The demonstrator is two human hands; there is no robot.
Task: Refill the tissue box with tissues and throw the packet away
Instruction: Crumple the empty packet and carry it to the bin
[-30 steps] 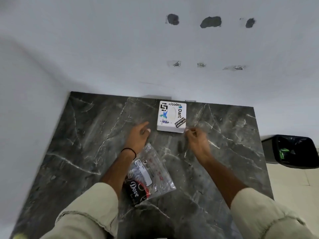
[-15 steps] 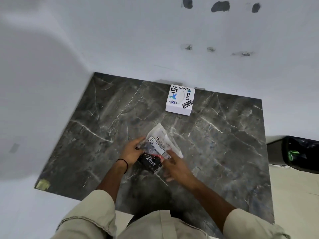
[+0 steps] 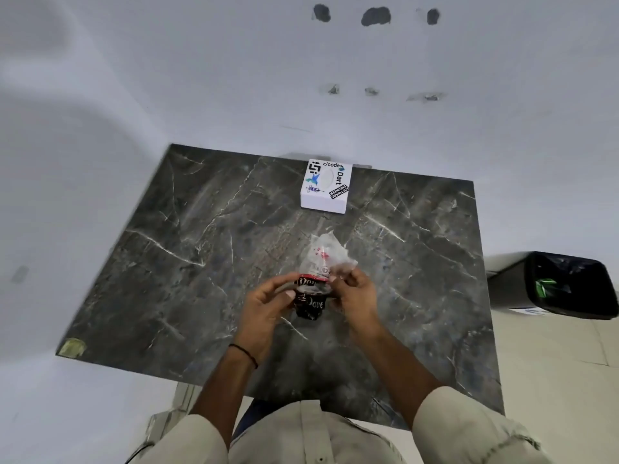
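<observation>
clear plastic packet (image 3: pixel 318 283) pinched btwn both hands' fingers, left hand (image 3: pixel 264 308) half-curled, right hand (image 3: pixel 353 294) prob tighter, above table.

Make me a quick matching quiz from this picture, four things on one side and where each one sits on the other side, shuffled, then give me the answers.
Things:
1. tissue box
2. packet
3. bin
4. black band

Places:
A. on the floor, right of the table
B. around the left wrist
C. held up between the left hand and right hand
D. on the table's far edge, by the wall

Pairs: 1-D, 2-C, 3-A, 4-B
</observation>
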